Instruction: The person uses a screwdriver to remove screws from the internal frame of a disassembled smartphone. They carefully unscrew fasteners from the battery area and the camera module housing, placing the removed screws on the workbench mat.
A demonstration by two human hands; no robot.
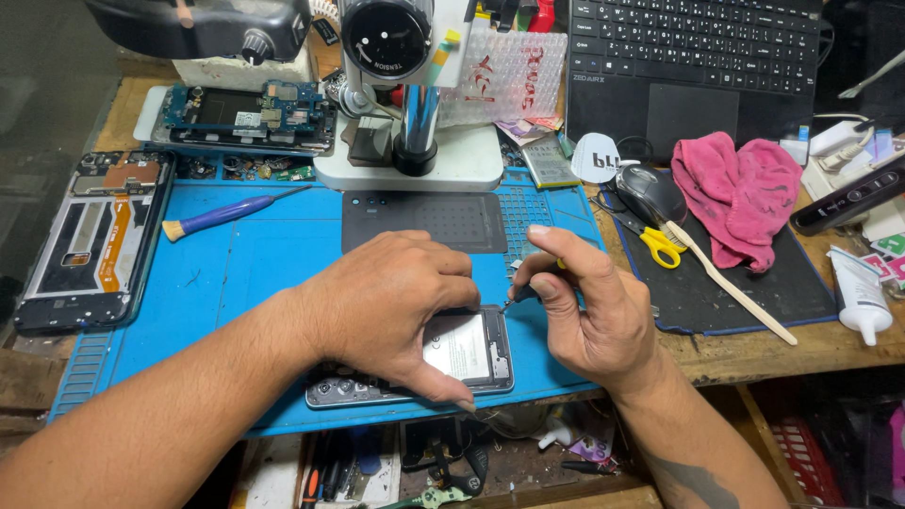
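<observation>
An opened phone [467,353] lies back-up on the blue work mat [255,254] near its front edge, its pale battery showing. My left hand [391,306] presses down over the phone, thumb at its lower edge, fingers curled across its top. My right hand [589,306] pinches a small dark screwdriver [517,295] between thumb and forefinger, the tip touching the phone's upper right corner. Most of the tool is hidden inside my fingers.
A microscope stand [415,141] rises at the mat's back, with a dark pad [424,221] before it. Opened phones [90,236] [245,113] and a purple-handled brush [222,215] lie left. Right: laptop [693,57], mouse [650,193], pink cloth [740,188], yellow scissors [660,247], white tube [860,297].
</observation>
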